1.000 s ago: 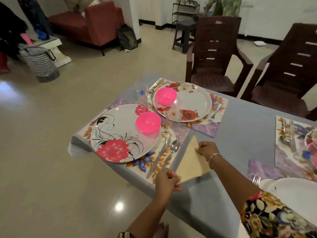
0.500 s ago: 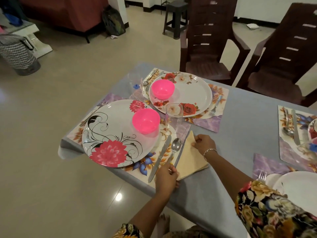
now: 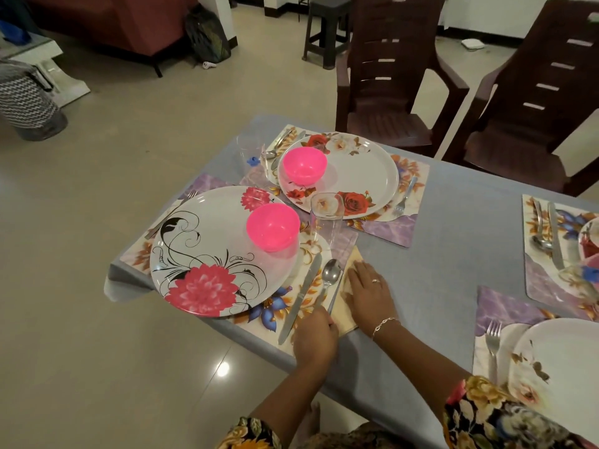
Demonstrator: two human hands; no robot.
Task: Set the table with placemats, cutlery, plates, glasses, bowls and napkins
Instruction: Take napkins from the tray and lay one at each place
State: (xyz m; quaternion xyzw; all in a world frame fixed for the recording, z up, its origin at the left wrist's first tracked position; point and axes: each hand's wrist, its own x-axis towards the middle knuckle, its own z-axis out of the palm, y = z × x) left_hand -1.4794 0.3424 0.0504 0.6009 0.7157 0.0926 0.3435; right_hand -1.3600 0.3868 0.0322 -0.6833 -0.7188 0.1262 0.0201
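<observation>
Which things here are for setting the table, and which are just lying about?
For the job: napkin, pressed by right hand, held by left hand; flowered plate, pink bowl, knife, spoon, glass, placemat.
Lying about: backpack, striped basket, stool.

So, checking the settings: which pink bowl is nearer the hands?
The near bowl, on the pink-flower plate; the far bowl sits beyond it on the rose plate.
</observation>
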